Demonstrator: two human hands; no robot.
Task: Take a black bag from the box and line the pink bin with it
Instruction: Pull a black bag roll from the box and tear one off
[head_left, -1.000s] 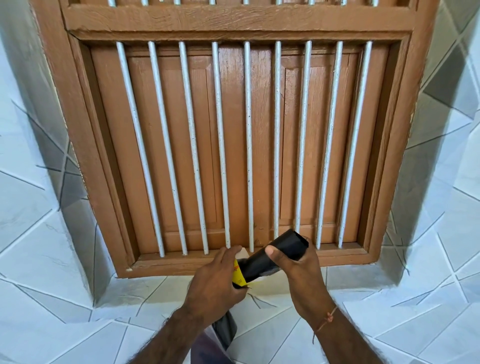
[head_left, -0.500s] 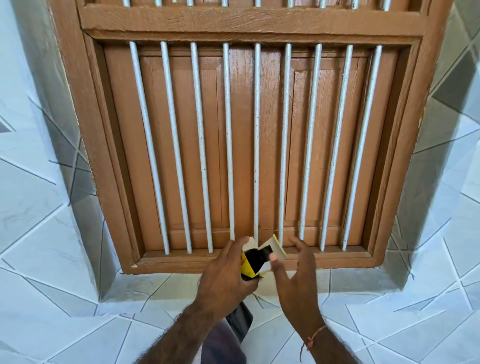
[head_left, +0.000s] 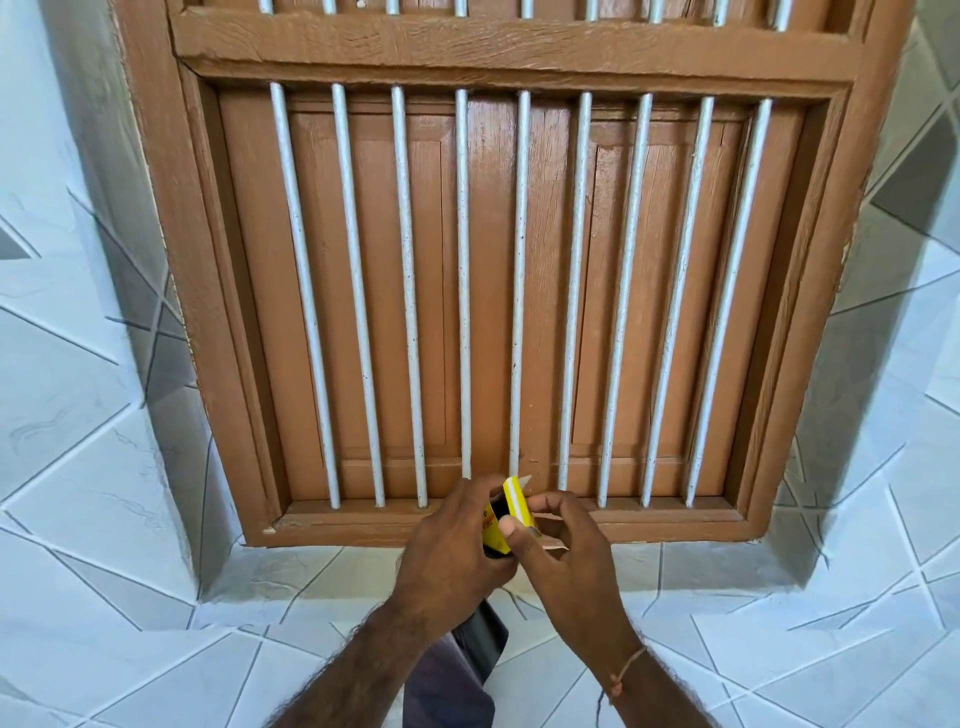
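A small yellow box (head_left: 515, 506) sits between both hands, just in front of the window sill. My left hand (head_left: 447, 551) wraps around the box from the left. My right hand (head_left: 571, 561) pinches the box's white-edged flap, thumb on the front and fingers behind. A dark opening shows inside the box top. A piece of black bag (head_left: 483, 642) hangs below my left hand; what holds it is hidden by the wrist. The pink bin is not in view.
A brown wooden window frame (head_left: 519, 527) with closed shutters and several white vertical bars (head_left: 463, 291) fills the view ahead. White and grey tiled wall (head_left: 130, 597) surrounds it. Purple-grey cloth (head_left: 441, 691) shows between my forearms.
The black roll that my right hand held sticking out of the box has gone back inside. My right hand now pinches the flap over the opening.
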